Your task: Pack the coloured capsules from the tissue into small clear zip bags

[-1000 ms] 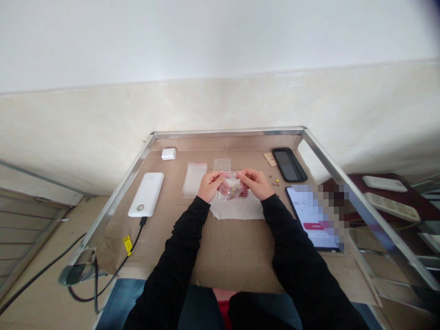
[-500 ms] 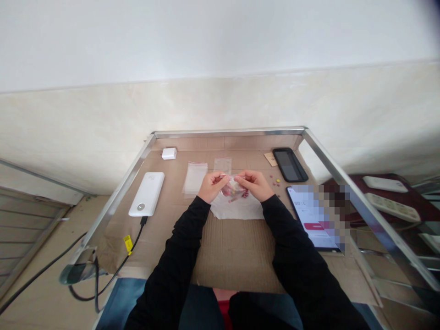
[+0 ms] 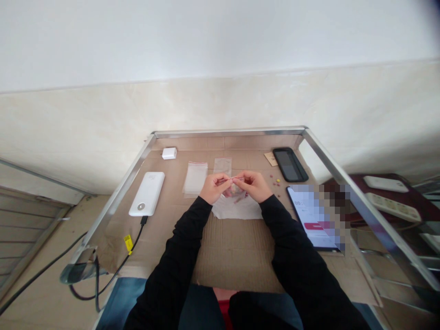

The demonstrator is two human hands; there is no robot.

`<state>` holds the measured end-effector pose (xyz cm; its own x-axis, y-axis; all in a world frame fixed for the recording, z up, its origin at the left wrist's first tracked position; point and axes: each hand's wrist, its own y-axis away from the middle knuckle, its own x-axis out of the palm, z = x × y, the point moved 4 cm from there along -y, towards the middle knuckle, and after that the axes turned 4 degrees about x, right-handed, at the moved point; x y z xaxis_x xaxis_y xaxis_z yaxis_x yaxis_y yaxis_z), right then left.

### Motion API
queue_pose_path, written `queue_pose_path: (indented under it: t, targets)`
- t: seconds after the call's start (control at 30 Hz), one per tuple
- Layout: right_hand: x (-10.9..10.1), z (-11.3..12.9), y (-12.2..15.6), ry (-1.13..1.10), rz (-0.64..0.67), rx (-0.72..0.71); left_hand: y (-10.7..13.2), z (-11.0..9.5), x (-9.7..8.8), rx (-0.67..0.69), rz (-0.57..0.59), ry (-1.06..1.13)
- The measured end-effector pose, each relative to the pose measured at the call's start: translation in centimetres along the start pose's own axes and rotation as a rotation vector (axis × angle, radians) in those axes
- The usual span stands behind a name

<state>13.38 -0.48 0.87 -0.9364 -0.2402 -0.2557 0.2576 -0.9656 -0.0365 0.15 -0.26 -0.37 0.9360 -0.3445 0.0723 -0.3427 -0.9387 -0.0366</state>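
Observation:
My left hand (image 3: 213, 188) and my right hand (image 3: 253, 185) meet over the middle of the table, both pinching the top edge of a small clear zip bag (image 3: 234, 190) with red and yellowish bits inside. Under the bag lies a white sheet (image 3: 237, 210) on the brown cardboard (image 3: 233, 247). Two empty clear bags (image 3: 195, 178) lie just beyond my left hand. A few small coloured beads (image 3: 276, 182) are scattered to the right of my right hand.
A white power bank (image 3: 147, 194) with a black cable lies at the left, a small white charger block (image 3: 169, 153) behind it. A dark phone (image 3: 289, 164) and a lit phone (image 3: 313, 222) lie at the right. A metal rim (image 3: 227, 133) frames the table.
My two hands have drawn closer together along the bag's top edge, and the bag now hangs more bunched between them.

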Motion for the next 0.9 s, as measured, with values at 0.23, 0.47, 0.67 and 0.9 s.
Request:
queue_pose_path:
  t: [0.23, 0.47, 0.67, 0.9]
  targets:
    - [0.1, 0.1, -0.1, -0.020, -0.011, 0.004, 0.0, -0.3, -0.2, 0.020, -0.069, -0.006]
    - [0.0, 0.2, -0.1, -0.093, -0.026, -0.015, -0.1, -0.4, -0.6, 0.040, -0.124, 0.000]
    - [0.6, 0.4, 0.1, -0.098, 0.025, 0.011, 0.0, -0.4, -0.4, 0.065, -0.078, -0.005]
    - [1.1, 0.7, 0.2, -0.086, 0.100, 0.016, 0.0, -0.4, -0.3, 0.062, -0.056, 0.038]
